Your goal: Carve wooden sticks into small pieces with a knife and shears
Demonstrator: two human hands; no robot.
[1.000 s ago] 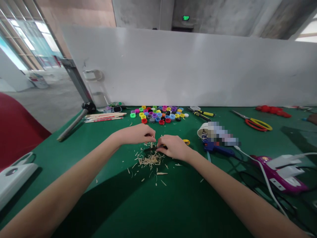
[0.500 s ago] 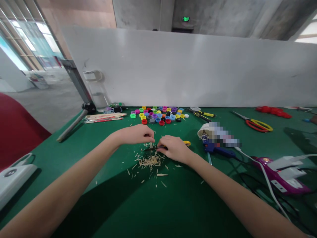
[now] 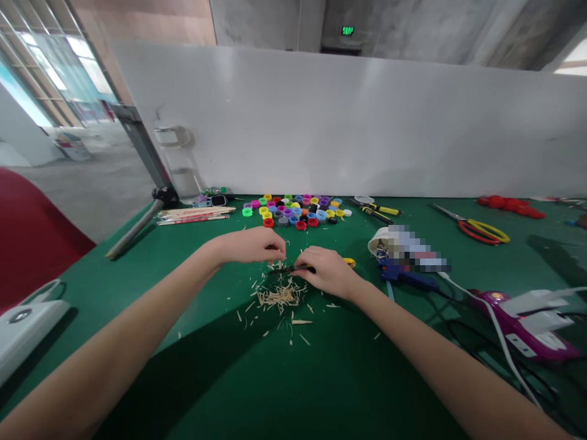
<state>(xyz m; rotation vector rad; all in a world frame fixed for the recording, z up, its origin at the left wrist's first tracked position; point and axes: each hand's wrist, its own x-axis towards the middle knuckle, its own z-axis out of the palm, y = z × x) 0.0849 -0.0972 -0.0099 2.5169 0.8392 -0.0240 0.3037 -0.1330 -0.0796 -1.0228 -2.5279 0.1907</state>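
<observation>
My left hand point(image 3: 254, 245) pinches a short thin wooden stick point(image 3: 279, 264) held upright over the green table point(image 3: 321, 379). My right hand point(image 3: 324, 270) grips a small knife with a yellow handle end point(image 3: 349, 263), its dark blade point(image 3: 282, 269) lying against the stick near my left fingertips. Below both hands lies a pile of pale wood shavings point(image 3: 279, 298), with loose slivers scattered around it.
Several coloured plastic rings point(image 3: 293, 211) and a bundle of wooden sticks point(image 3: 195, 215) lie at the back. A blue glue gun point(image 3: 406, 275), white cup point(image 3: 380, 241), scissors point(image 3: 481, 229), a purple device with cables point(image 3: 518, 321) sit right. A white box point(image 3: 22, 327) lies left.
Both hands stay over the shavings. The knife blade has shifted slightly up and toward my left fingertips; the view has tilted a little.
</observation>
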